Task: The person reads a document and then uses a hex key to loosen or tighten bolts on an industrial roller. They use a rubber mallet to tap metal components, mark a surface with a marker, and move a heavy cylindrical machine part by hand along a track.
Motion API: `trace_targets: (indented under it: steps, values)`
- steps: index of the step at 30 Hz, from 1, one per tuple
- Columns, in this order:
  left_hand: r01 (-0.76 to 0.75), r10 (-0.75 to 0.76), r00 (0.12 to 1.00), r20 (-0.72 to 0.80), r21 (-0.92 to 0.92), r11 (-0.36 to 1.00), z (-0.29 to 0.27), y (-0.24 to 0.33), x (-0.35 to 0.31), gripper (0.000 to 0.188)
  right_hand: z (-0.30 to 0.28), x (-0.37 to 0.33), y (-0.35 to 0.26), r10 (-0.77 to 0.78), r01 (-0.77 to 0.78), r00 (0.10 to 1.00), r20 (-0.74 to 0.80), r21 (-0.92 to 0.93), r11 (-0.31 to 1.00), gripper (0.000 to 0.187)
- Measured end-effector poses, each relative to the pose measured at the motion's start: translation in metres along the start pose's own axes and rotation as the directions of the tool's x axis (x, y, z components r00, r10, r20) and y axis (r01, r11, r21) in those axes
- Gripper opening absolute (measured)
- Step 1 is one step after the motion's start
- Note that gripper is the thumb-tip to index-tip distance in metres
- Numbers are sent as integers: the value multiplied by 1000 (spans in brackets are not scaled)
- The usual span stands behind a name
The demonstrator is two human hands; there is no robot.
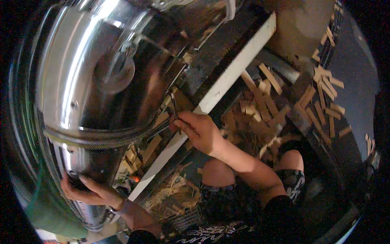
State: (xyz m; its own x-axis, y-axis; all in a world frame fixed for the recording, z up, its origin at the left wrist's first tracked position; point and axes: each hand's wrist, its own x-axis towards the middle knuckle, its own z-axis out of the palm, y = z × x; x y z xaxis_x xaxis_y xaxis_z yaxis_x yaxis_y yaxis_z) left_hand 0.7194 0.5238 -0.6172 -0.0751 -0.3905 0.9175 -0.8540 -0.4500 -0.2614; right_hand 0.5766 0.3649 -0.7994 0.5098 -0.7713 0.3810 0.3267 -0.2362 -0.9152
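Note:
My right hand (199,128) is closed in a pinch on a thin metal rod-like tool (174,103), its upper end beside the lower edge of a large shiny metal drum (134,97). Its exact kind is too blurred to tell. Lower left, my left hand (91,193) rests against a narrower metal cylinder (75,156) below the drum's ribbed rim. Its thumb and fingers curl around something dark there that I cannot make out. A round, cloudy disc shape (113,73) shows on the drum's polished side.
A long pale beam (239,67) runs diagonally under my right wrist. Small wood strips (325,85) lie scattered at the right, with more wood pieces and shavings (178,191) on the floor below. Green cloth (57,207) hangs at lower left. My knees (219,173) are close to the beam.

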Motion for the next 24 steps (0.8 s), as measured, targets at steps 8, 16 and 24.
trace_targets:
  steps: [8, 16, 24]
  values:
    - [-45, 47, 998, -31, 73, 996, -1, -6, 7, 38, 15, 4, -24, 99, -110, 993, 68, 198, 974, 18]
    - [-10, 12, 1000, -28, 59, 998, 1, 4, 9, 39, 14, -2, -25, 89, -99, 995, 47, 298, 949, 17]
    - [-101, 104, 994, -36, 86, 991, -1, -7, 7, 37, 29, 2, -31, 116, -218, 975, 191, 689, 691, 21]
